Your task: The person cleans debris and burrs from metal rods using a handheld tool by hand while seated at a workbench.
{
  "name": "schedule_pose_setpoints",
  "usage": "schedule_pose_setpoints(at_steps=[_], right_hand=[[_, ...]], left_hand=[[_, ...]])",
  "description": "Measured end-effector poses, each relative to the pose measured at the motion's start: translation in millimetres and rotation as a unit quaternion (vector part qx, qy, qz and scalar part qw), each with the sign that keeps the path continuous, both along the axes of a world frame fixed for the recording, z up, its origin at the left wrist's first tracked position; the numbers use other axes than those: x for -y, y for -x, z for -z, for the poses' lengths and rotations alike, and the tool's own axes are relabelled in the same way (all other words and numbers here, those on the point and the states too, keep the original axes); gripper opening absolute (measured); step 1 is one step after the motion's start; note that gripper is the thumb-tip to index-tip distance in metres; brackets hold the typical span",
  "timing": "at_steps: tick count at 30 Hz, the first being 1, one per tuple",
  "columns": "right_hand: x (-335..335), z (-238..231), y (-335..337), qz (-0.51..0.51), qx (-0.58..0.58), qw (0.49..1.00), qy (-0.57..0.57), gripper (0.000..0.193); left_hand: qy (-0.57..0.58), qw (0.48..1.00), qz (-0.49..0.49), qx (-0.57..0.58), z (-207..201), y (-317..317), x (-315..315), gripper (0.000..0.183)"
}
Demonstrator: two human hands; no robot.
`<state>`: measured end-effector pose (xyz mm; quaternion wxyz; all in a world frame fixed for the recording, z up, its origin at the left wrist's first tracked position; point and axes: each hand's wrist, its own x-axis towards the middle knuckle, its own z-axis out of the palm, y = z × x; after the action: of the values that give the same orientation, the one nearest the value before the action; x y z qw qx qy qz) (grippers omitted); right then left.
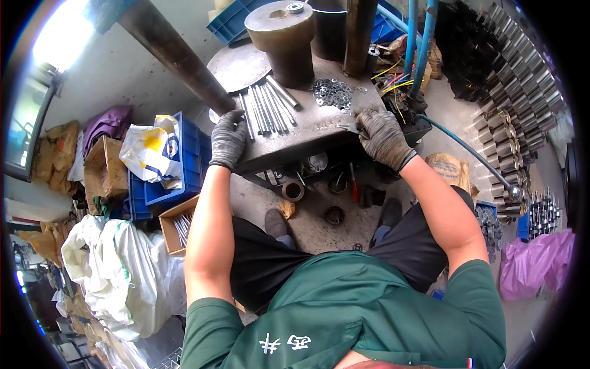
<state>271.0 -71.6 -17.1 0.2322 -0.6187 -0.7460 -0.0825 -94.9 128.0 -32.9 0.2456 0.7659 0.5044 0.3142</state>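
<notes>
Metal rods (267, 109), about eight by my count, lie side by side in a loose fan on the left part of the counter (316, 128); some overlap, so the exact number is uncertain. To their right is one heap of small ring-shaped pieces (332, 94), dozens of them, too crowded to count.

Two hands in grey striped gloves are at the counter. The left hand (228, 140) is at the left edge, just beside the leftmost rod; the fingers of its grip are curled, and I cannot tell whether they hold anything. The right hand (384, 136) is at the right side, near the heap, its grip bent inward. One small metal piece (349, 128) shows beside its fingertips; whether it is pinched, I cannot tell.

Behind the rods stand one stepped metal cylinder (279, 55), with one small bearing (295, 8) on top, and two dark columns (359, 37), one on either side of it. One round plate (236, 66) lies behind the rods, to the left of the cylinder. Two blue pipes (412, 46) rise at the far right. One red-handled tool (354, 184) shows beneath the counter. Left of the person are two open cardboard boxes (173, 237), one holding thin metal pieces.
</notes>
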Motion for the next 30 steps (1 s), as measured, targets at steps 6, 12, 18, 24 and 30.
schedule_pose_setpoints(at_steps=[6, 12, 18, 24, 30], right_hand=[[-2.7, 3.7, 8.3, 0.028, 0.047, 0.998, 0.012, 0.032], [-10.2, -0.9, 7.1, -0.033, 0.020, 0.998, -0.047, 0.017], [-3.5, -28.0, 22.5, 0.040, -0.315, 0.945, 0.078, 0.017], [1.9, -42.3, 37.8, -0.036, -0.559, 0.821, 0.111, 0.019], [6.2, -57.2, 59.6, -0.015, -0.714, 0.659, 0.236, 0.017]], left_hand=[[0.027, 0.981, -0.039, -0.186, -32.5, -11.6, 7.4, 0.046], [0.009, 0.970, -0.070, -0.231, -30.4, -14.4, -1.0, 0.056], [0.252, 0.893, -0.049, 0.369, -34.7, -8.5, -11.4, 0.042], [0.363, 0.774, 0.130, 0.503, -71.4, -48.5, 59.8, 0.041], [0.398, 0.806, 0.230, 0.373, -68.3, -92.3, 109.0, 0.035]])
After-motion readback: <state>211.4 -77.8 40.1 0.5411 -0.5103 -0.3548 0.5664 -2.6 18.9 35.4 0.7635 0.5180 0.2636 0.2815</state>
